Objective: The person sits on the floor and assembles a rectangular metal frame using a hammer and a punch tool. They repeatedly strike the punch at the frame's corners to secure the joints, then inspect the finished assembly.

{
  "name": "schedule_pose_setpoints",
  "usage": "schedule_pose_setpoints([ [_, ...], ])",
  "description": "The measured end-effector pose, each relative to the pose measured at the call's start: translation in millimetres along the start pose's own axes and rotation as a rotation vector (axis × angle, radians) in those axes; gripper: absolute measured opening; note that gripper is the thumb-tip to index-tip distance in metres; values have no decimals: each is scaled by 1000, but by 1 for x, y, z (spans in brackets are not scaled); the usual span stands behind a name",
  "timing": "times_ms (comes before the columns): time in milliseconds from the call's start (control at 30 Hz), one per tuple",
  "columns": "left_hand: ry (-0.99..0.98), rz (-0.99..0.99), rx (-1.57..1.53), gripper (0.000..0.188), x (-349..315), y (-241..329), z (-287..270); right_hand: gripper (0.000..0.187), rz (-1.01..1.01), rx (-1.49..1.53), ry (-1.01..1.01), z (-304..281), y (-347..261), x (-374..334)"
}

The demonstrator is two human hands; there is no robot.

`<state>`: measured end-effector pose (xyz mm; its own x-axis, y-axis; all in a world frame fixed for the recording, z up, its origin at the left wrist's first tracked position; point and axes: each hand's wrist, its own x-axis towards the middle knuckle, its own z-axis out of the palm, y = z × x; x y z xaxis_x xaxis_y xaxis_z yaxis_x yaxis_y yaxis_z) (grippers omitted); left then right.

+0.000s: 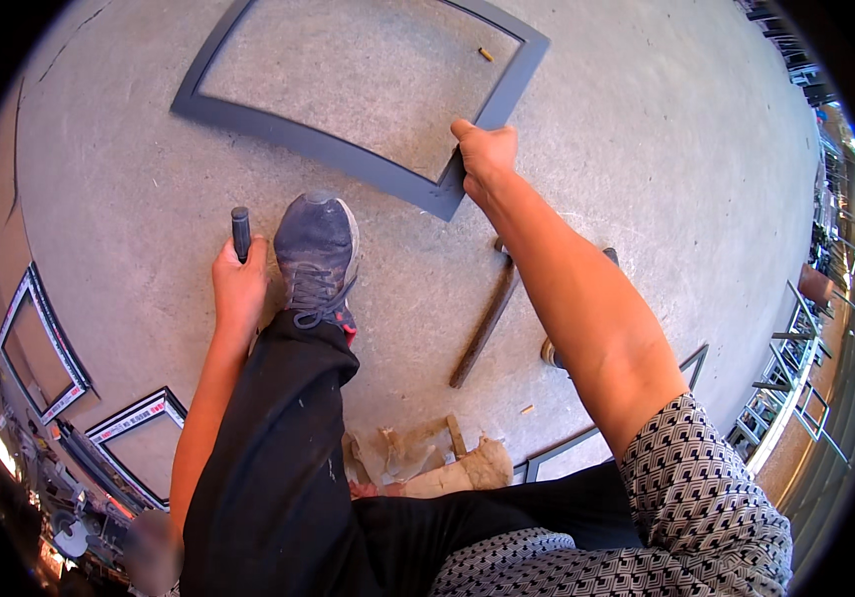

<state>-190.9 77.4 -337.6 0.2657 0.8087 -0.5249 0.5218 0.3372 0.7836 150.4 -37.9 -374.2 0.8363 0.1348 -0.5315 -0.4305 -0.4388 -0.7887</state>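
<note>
The left hand (239, 291) is curled closed around a short, dark grey, cylindrical handle (240, 235), whose end points away from the person, just beside the blue-grey laced shoe (316, 244). The right hand (488, 159) grips the flat grey rectangular frame (318, 150) by its side bar, near the closest corner; its fingertips are mostly hidden. The frame is on the pale concrete floor (646, 169), ahead of the shoe.

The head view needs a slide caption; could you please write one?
Right hand grips a grey frame; left hand holds a black handle; hammer lies on the floor.
</note>
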Motion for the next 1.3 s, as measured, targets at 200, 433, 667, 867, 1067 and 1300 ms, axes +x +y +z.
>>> schedule_pose_setpoints([
  [200,10,9,-7,16,-1,1,3,42,78,268,183,14,22,-18],
  [433,34,25,27,17,-4,-3,1,47,434,214,-107,40,50,-64],
  [667,27,106,77,19,-7,1,-1,34,571,152,-350,54,59,-103],
  [867,16,134,90,20,-4,-5,0,35,292,-272,-517,41,69,-135],
  [1067,-13,84,166,18,1,-9,-13,29,-347,-574,-188,-4,43,-107],
  [1300,-8,160,347,22,23,-15,-13,34,-329,-787,-13,-54,29,-6],
])
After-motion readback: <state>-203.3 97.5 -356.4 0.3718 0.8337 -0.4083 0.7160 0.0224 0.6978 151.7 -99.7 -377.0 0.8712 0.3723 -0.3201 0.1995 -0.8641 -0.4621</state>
